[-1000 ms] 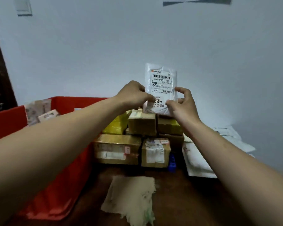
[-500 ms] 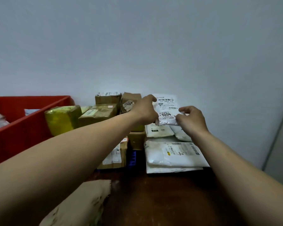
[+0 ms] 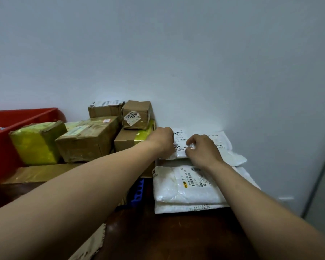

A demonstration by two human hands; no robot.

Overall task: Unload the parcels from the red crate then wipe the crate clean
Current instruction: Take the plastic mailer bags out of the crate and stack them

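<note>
In the head view, the left hand [image 3: 162, 140] and right hand [image 3: 203, 151] pinch the small white parcel [image 3: 180, 148] in curled fingers, label-up on the white mailer pile [image 3: 186, 186] beside the stacked boxes [image 3: 86, 139], long axis seemingly toward the wall, so unloading looks well advanced, though the red crate [image 3: 17, 117], interior mostly hidden, likely awaits wiping.

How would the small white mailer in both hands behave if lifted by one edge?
The small white mailer looks like soft film, so it would probably flop. The left hand and right hand hold it by fingertips, suggesting lightness. Glossy, it may slide on the white bags beneath.
</note>
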